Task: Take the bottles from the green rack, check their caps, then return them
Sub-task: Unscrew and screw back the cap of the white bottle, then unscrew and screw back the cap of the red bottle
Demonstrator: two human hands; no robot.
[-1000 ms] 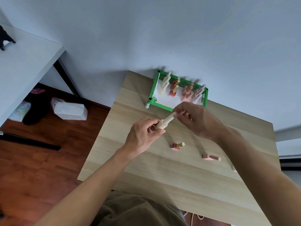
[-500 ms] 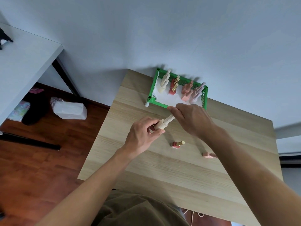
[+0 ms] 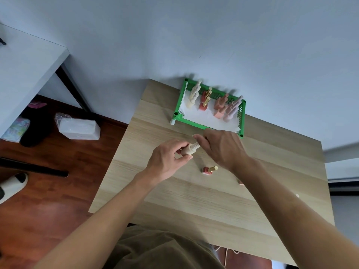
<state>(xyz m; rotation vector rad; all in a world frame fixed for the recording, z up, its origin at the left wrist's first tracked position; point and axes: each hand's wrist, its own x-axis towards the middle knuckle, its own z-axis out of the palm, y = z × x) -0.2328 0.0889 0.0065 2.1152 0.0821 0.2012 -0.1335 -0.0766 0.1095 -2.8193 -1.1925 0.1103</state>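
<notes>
A pale grey-blue wall fills the upper frame above a reddish wooden floor (image 3: 44, 206) at lower left and a light wooden table (image 3: 204, 206) in the centre. At far left a white desk with black legs (image 3: 25, 74) cuts in, and below it on the floor lies a clear-wrapped white packet (image 3: 77, 129).

From the lower left the left hand (image 3: 167, 162) reaches up on a bare forearm, its fingers curled closed around the body of a cream-coloured bottle with a slim cap (image 3: 189, 149). The bottle is held above the table at mid-frame, its long axis slanting from lower left to upper right, cap end toward the rack. The right hand (image 3: 223, 146) comes in from the lower right, palm down, closed over the cap; the cap is almost wholly hidden under its fingers.

Just below the hands a red square bottle with a gold cap (image 3: 208, 169) lies on its side on the table, cap pointing right. Further right a pink bottle (image 3: 240, 182) is mostly hidden behind the right forearm.

At upper centre-right, against the wall, a green plastic rack with a white liner (image 3: 194, 124) holds cream, red, salmon and pale pink bottles (image 3: 219, 105), upright in rows; their number is hard to make out.
</notes>
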